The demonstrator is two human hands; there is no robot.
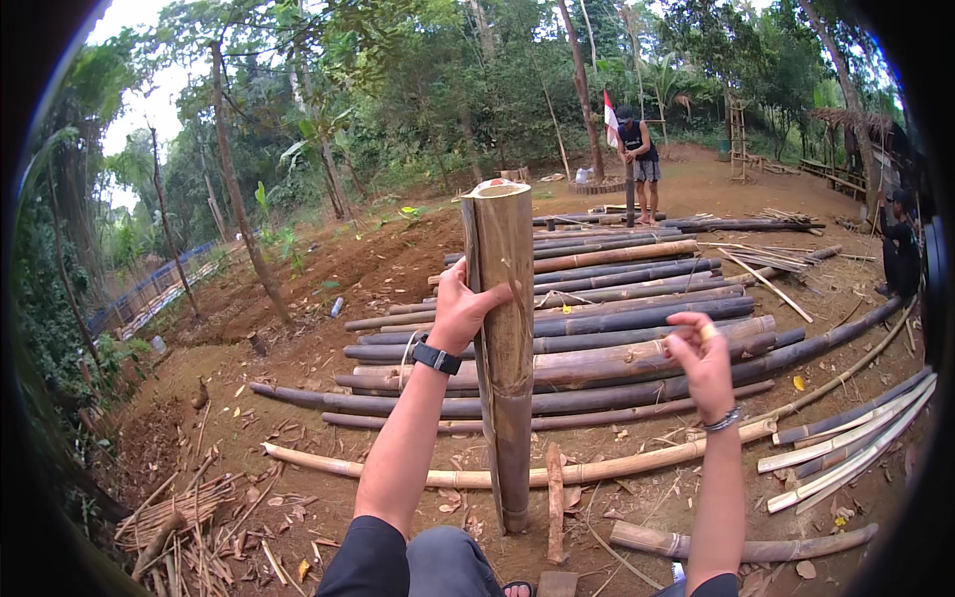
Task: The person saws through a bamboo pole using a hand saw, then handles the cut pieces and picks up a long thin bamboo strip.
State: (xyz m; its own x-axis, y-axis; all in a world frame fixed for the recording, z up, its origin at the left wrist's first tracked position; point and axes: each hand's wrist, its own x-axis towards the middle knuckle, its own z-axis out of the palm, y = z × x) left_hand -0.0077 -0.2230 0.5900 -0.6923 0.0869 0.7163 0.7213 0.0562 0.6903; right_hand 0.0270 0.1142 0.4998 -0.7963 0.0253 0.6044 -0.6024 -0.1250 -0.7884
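Observation:
A thick bamboo piece (509, 328) stands upright on the ground in front of me, with a long split down its left side. My left hand (463, 308) is wrapped around its upper part, thumb across the front; a black watch sits on that wrist. Something small, whitish and reddish, shows at the bamboo's top rim, too small to name. To the right of the bamboo and apart from it, my right hand (704, 363) is raised with bent, parted fingers and nothing visible in them. It has a yellowish band on one finger and a bracelet at the wrist.
Several long bamboo poles (637, 348) lie side by side beyond the upright piece. Split strips (856, 438) lie at right, thin sticks (184, 512) at lower left. A short wooden stick (555, 502) is near its base. Farther off, a person (639, 159) stands bent over an upright pole; another (900, 244) is at right.

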